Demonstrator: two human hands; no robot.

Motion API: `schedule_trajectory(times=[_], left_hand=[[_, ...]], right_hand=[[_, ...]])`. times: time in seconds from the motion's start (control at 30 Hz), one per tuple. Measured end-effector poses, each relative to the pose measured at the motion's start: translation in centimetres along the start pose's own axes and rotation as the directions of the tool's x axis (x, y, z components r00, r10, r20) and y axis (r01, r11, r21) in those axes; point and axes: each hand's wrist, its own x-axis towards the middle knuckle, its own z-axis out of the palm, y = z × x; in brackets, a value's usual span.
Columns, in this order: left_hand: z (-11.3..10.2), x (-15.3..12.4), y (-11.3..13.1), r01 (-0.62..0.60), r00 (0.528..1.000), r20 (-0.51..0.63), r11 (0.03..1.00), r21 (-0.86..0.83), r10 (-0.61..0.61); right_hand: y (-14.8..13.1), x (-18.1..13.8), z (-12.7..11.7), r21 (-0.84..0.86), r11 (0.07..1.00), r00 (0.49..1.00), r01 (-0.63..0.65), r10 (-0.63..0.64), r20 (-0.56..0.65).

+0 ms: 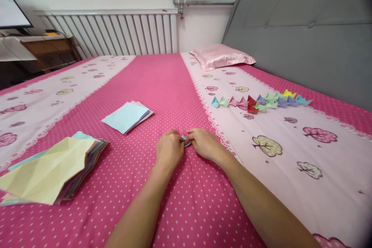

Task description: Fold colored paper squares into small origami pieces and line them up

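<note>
A small light blue folded paper (187,144) lies low over the pink dotted bedsheet, mostly covered by my fingers. My left hand (170,147) grips its left side with bent fingers. From the right, my right hand (203,143) pinches the other side, fingertips close to those of the left. How the paper is folded between them cannot be made out. Beyond my left hand lies a neat stack of square paper (126,117), light blue on top. To the right stand several folded paper boats (252,105) in red, green, pink, purple, yellow and blue.
A thicker pile of creased paper (54,166), pale yellow on top, lies at the left. A pink satin pillow (222,56) rests at the far end by the grey headboard (305,27). Behind the bed are a white radiator (116,33) and a desk with a monitor (13,9).
</note>
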Motion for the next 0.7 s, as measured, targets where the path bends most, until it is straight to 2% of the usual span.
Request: schedule_trajectory(times=[0.3,0.7], left_hand=[[0.8,-0.4,0.8,0.048,0.995,-0.088,0.992,0.117,-0.038],[0.7,-0.3,0.8,0.042,0.998,-0.060,0.995,0.093,-0.037]], right_hand=[[-0.4,-0.1,-0.3,-0.001,0.994,0.990,-0.111,0.110,-0.090],[-0.9,0.1,0.1,-0.036,0.964,0.963,-0.265,0.262,-0.067]])
